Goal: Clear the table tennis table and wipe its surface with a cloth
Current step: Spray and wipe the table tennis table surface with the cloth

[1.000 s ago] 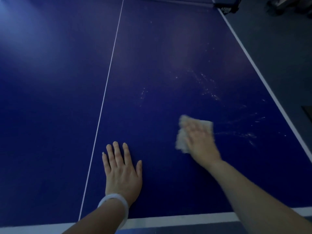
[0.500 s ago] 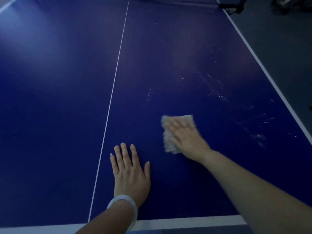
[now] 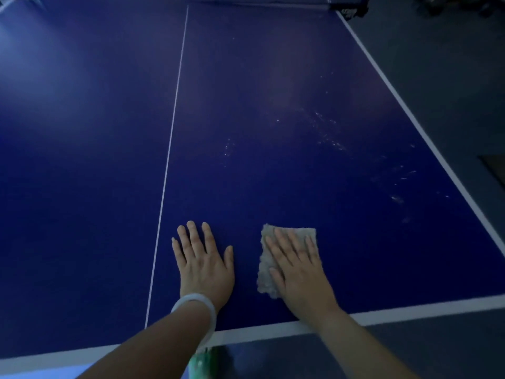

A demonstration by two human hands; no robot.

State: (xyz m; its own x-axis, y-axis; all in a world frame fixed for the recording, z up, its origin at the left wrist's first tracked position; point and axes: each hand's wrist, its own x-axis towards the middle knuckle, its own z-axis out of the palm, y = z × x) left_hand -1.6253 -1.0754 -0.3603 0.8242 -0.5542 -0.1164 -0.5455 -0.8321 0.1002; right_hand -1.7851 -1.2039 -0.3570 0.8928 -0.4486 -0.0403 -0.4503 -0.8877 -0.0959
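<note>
While the left hand (image 3: 203,262) lies flat on the dark blue bench (image 3: 273,77) for support, the right hand (image 3: 296,265) presses the grey fuzzy cloth (image 3: 266,274) down flat-fingered near the front edge — pale smudges (image 3: 330,138) beyond probably need wiping.

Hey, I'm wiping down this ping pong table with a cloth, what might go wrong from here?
The cloth under your right hand sits near the table's front edge, while the pale smudges lie farther out toward the right side, so they could get missed. Your left hand presses flat on the surface and may leave fresh prints.
</note>
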